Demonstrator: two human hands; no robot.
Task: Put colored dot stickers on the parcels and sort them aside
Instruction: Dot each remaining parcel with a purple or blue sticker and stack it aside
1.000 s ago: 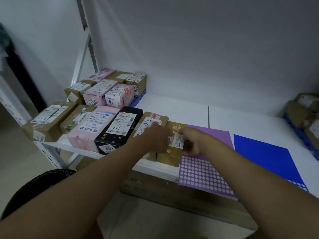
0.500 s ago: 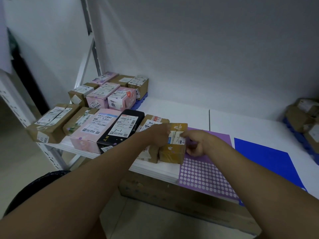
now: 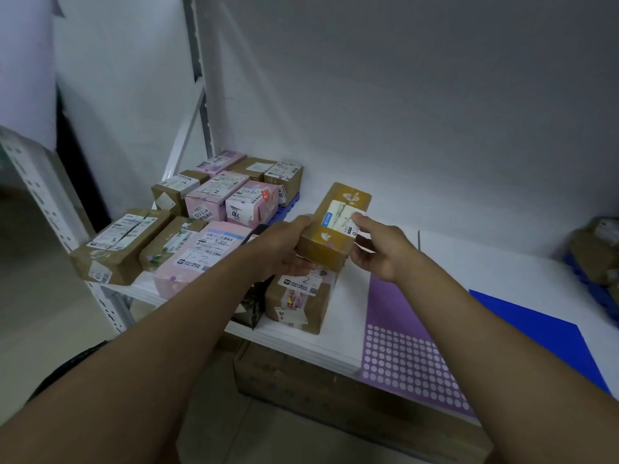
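Observation:
A gold-brown parcel (image 3: 330, 239) with a white label is lifted above the white shelf (image 3: 485, 262). My left hand (image 3: 281, 247) grips its near left end from below and the side. My right hand (image 3: 382, 249) holds its right side, thumb pressing on the label. A purple sticker sheet (image 3: 402, 346) with rows of pale dots lies on the shelf under my right forearm. A blue sheet (image 3: 529, 326) lies to its right.
Several labelled parcels, brown, pink and one black, lie in rows on the shelf's left part (image 3: 201, 249). A brown parcel (image 3: 298, 303) sits just below the lifted one. More brown parcels on a blue pallet (image 3: 596, 259) stand far right. A cardboard box (image 3: 335, 396) is under the shelf.
The gold-brown parcel has been lifted off the shelf from beside the other parcels and now tilts up between both hands. My right hand has closed onto its side.

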